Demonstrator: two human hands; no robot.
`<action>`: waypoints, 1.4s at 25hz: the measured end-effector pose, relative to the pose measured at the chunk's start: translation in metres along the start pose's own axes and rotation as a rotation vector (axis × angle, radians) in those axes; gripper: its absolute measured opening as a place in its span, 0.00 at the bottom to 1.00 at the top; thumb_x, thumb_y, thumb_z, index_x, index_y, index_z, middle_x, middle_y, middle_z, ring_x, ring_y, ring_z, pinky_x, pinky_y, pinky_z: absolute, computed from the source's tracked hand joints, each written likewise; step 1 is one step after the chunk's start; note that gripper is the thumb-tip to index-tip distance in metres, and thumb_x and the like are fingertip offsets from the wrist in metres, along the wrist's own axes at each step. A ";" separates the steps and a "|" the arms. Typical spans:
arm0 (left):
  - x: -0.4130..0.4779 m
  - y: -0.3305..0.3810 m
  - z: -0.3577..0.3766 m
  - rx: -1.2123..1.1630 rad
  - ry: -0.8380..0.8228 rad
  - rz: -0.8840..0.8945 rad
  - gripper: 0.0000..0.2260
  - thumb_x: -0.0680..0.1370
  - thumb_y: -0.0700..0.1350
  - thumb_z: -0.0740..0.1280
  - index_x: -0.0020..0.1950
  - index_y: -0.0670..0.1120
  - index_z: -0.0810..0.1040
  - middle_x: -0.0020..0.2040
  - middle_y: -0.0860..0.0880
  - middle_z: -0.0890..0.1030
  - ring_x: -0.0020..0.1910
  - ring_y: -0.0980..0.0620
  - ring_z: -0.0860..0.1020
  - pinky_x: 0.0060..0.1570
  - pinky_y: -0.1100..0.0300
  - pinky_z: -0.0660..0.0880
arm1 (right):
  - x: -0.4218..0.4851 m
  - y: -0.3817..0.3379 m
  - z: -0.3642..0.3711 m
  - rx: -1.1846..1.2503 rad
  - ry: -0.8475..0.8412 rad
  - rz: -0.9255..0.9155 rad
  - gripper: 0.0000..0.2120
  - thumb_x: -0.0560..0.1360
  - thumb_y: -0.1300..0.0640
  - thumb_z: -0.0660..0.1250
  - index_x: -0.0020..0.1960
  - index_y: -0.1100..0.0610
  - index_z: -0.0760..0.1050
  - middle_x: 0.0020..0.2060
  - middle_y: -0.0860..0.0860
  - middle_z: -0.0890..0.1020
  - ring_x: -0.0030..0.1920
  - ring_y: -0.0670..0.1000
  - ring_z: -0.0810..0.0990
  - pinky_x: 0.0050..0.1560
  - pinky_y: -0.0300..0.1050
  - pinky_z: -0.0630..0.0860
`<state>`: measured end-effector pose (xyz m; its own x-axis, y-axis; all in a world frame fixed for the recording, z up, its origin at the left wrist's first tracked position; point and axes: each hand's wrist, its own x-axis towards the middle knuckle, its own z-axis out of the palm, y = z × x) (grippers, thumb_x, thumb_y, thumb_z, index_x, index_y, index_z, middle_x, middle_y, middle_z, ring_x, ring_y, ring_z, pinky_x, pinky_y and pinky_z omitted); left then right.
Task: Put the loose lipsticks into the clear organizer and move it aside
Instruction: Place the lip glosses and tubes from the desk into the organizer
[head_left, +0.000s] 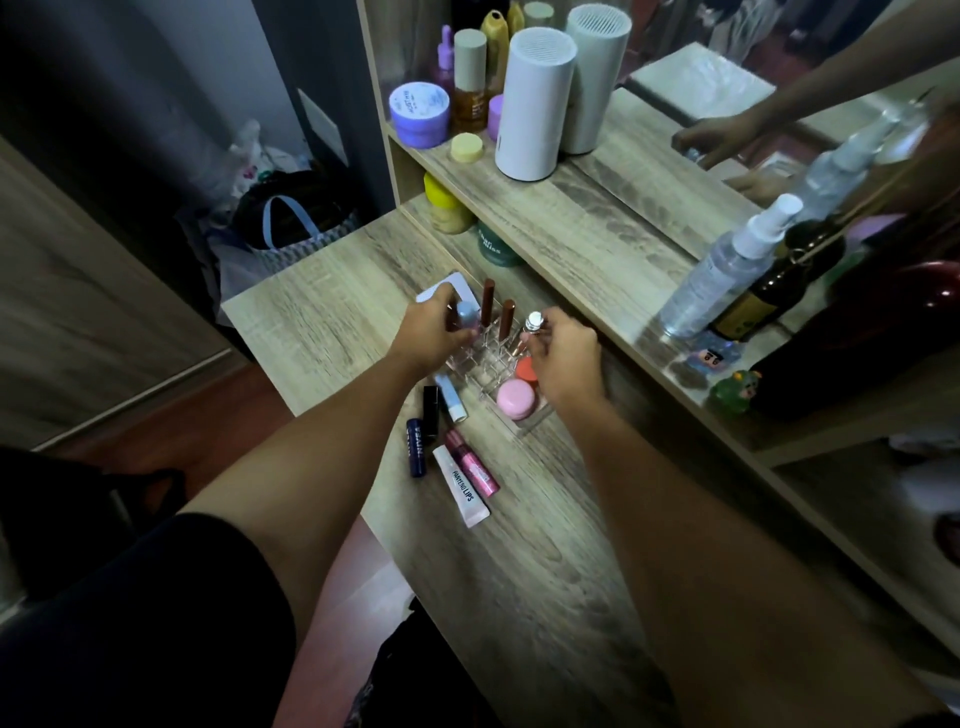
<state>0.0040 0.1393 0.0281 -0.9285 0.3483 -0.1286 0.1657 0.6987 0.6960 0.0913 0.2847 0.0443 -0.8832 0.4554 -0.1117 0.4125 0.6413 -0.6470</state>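
The clear organizer (485, 364) sits on the wooden table, with two brown lipsticks (488, 302) standing upright in its far cells. A pink jar (514, 399) and an orange-capped jar (525, 368) rest in its near end. My left hand (434, 332) is over the organizer's left side, fingers closed on a light-blue-capped lipstick (466, 313). My right hand (563, 356) pinches a silver-capped lipstick (533, 323) above the organizer's right side. Loose on the table nearer me lie a black lipstick (430, 410), a navy tube (415, 454), a white-and-blue stick (451, 397), a pink gloss (471, 462) and a white tube (461, 487).
A raised shelf (597, 223) runs behind the organizer, carrying a white cylinder (535, 104), jars, spray bottles (727, 265) and small figurines (732, 392). A mirror stands behind it. A white card (441, 288) lies beside the organizer. Bags sit on the floor to the left.
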 end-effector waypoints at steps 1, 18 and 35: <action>0.002 0.002 0.002 0.036 -0.005 0.012 0.14 0.69 0.42 0.73 0.44 0.46 0.67 0.42 0.42 0.79 0.41 0.48 0.73 0.40 0.59 0.68 | 0.000 0.000 0.000 -0.014 -0.013 0.000 0.13 0.76 0.60 0.67 0.59 0.59 0.74 0.51 0.60 0.83 0.53 0.58 0.81 0.58 0.54 0.78; 0.011 0.001 0.009 0.200 -0.047 0.008 0.11 0.72 0.41 0.69 0.51 0.38 0.72 0.49 0.35 0.80 0.51 0.38 0.76 0.46 0.51 0.73 | 0.014 -0.007 0.002 -0.107 -0.070 -0.039 0.15 0.75 0.56 0.69 0.60 0.58 0.74 0.51 0.58 0.83 0.53 0.57 0.81 0.56 0.54 0.79; 0.001 -0.003 -0.006 0.144 -0.080 0.009 0.22 0.72 0.44 0.71 0.63 0.40 0.72 0.56 0.39 0.81 0.52 0.44 0.81 0.54 0.55 0.75 | 0.003 -0.007 -0.002 -0.034 -0.022 0.007 0.22 0.71 0.60 0.73 0.63 0.58 0.71 0.56 0.57 0.81 0.57 0.56 0.80 0.59 0.53 0.78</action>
<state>0.0011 0.1339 0.0299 -0.8983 0.3993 -0.1831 0.2248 0.7760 0.5893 0.0864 0.2828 0.0499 -0.8850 0.4462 -0.1330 0.4254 0.6588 -0.6205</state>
